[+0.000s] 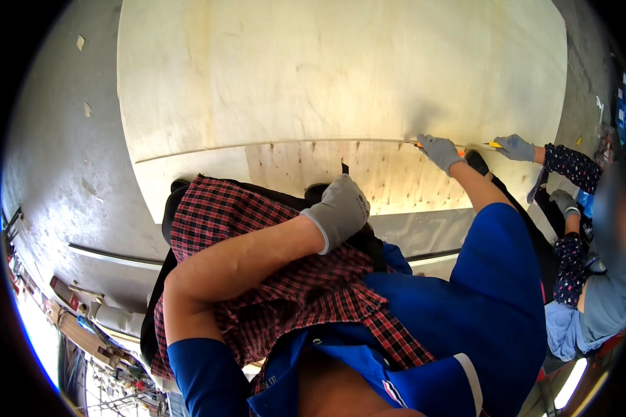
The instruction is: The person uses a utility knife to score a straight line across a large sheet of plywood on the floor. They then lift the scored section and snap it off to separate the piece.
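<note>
A large pale plywood sheet (341,76) lies ahead of me, its near edge overlapping a knotty lower sheet (368,174). My right hand (438,151), in a grey glove, reaches to that edge and grips an orange utility knife (460,151) pressed against the seam. My left hand (337,208), also grey-gloved, rests with its fingers curled on my raised knee, over a red checked cloth (257,278). A small dark tip (344,168) shows just above the glove; I cannot tell what it is.
At the right, another person in a dotted dark sleeve (570,167) holds a yellow cutter (492,144) to the same seam with a gloved hand (516,147). Grey concrete floor (62,160) lies left of the sheets, with clutter at the lower left rim.
</note>
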`<state>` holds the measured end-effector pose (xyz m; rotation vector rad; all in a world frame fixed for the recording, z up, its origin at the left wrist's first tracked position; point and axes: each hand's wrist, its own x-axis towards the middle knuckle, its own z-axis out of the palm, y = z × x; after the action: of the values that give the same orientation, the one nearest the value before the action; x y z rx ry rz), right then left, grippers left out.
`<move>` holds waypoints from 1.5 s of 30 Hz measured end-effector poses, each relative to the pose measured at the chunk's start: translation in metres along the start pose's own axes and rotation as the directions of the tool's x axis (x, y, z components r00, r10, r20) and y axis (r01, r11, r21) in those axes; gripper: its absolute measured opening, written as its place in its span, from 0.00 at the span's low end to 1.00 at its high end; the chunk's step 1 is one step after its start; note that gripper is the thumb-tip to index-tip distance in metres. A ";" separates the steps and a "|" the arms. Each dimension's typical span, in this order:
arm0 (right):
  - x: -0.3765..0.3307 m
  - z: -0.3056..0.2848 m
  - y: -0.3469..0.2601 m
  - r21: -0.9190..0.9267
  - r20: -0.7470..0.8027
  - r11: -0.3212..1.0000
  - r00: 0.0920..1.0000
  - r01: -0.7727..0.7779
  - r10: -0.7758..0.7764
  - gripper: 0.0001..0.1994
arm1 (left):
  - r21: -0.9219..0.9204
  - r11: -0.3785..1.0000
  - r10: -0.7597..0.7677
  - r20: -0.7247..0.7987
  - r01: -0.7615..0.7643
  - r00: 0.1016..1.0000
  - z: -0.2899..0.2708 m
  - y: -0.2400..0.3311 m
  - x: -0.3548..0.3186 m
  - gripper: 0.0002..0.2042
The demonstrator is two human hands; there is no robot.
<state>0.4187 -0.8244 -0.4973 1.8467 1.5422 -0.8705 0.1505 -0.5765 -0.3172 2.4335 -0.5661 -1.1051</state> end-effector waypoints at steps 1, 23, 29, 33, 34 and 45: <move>0.000 0.002 0.000 -0.013 -0.021 1.000 1.000 -0.022 0.022 0.13 | 0.003 1.000 -0.015 0.000 0.015 1.000 -0.002 0.000 -0.001 0.08; 0.175 -0.312 -0.417 0.360 -0.245 0.746 0.828 0.560 -0.504 0.17 | -0.630 0.758 -0.441 -0.306 0.168 0.844 0.027 0.107 -0.269 0.08; 0.249 -0.359 -0.524 0.218 -0.181 0.798 0.827 0.561 -0.532 0.22 | -0.716 0.450 -0.881 -0.455 0.534 0.131 0.033 0.107 -0.331 0.15; 0.277 -0.371 -0.583 0.197 -0.101 0.816 0.840 0.543 -0.534 0.23 | -0.813 0.455 -0.872 -0.489 0.362 -0.003 0.051 0.130 -0.323 0.16; 0.283 -0.373 -0.596 0.174 -0.089 0.824 0.842 0.539 -0.532 0.23 | -0.837 0.438 -0.874 -0.482 0.328 -0.062 0.053 0.132 -0.322 0.16; 0.290 -0.388 -0.649 0.049 0.021 0.882 0.882 0.469 -0.471 0.21 | -0.904 0.368 -0.872 -0.416 0.217 -0.257 0.082 0.133 -0.339 0.17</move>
<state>-0.1399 -0.2376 -0.4962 1.4898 2.0070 -1.1469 -0.1435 -0.5285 -0.0922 2.0747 1.4861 0.4502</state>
